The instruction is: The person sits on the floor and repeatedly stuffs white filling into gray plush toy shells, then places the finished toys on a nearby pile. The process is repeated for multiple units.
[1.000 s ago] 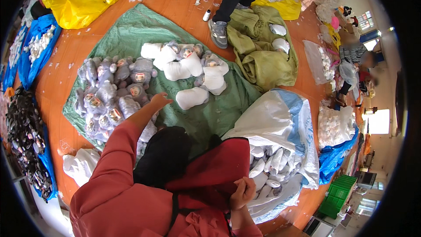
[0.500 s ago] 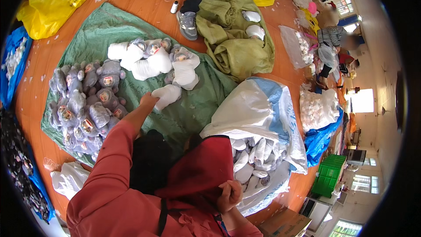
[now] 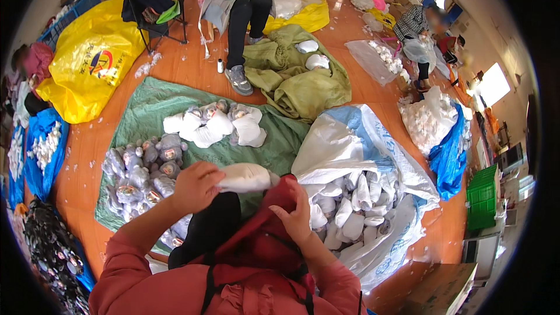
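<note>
My left hand (image 3: 197,186) grips one end of a plump white plush piece (image 3: 248,178), raised above my lap. Grey fabric shows at its other end. Beside that end is my right hand (image 3: 296,216), thumb and fingers apart, holding nothing. Below it a dark red apron (image 3: 274,245) covers my lap. On the green sheet (image 3: 286,140) ahead lie several grey plush toys partly covered in white cloth (image 3: 210,131). A heap of grey plush toys with faces (image 3: 134,181) sits to the left, partly hidden by my left arm.
An open white-and-blue woven sack (image 3: 356,146) full of white and grey plush pieces (image 3: 353,221) stands at my right. A seated person (image 3: 236,29) works opposite, near an olive cloth (image 3: 291,81). A yellow bag (image 3: 87,64), folding chair (image 3: 154,14) and green crate (image 3: 483,198) stand around.
My left hand has brought the white plush piece from the green sheet back toward my lap. My right hand has risen beside it and opened. The view has tilted upward.
</note>
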